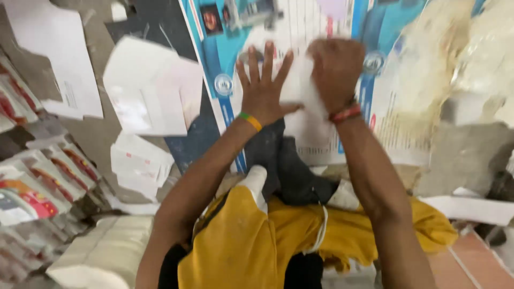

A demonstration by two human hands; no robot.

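Observation:
My left hand lies flat with its fingers spread on a white paper sheet. That sheet rests on a large blue and white printed poster spread on the floor. My right hand is closed in a fist and presses down on the same white sheet, right beside the left hand. A green and yellow band circles my left wrist, and a red thread my right wrist. Motion blur hides the sheet's exact edges.
Loose white folded papers lie to the left on the grey floor. Stacks of red and white printed packets fill the left edge. A pile of white paper sits at lower left. Crumpled plastic lies at the right.

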